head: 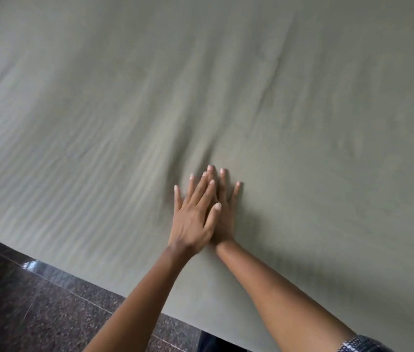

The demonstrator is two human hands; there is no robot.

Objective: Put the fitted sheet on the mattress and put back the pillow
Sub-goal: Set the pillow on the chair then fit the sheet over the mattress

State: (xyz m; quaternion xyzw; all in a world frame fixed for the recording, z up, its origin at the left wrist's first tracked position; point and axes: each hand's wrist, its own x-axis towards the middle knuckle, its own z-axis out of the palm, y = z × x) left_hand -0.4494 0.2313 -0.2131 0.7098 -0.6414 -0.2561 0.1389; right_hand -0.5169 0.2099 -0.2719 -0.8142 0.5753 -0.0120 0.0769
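Head view: fitted sheet (302, 123), grey-green, lies across the bed, rippled toward your left. Your right hand (227, 219) presses flat on it, grip spread. Your left hand (192, 221), fingers straight, overlaps the right. Dark stone floor (23, 301) alongside.

The fitted sheet (251, 97) spreads across nearly the whole view. Near its front edge, both hands lie flat on it, the left hand (193, 219) partly over the right hand (227, 217). The floor (23, 301) lies before the sheet, at lower left.
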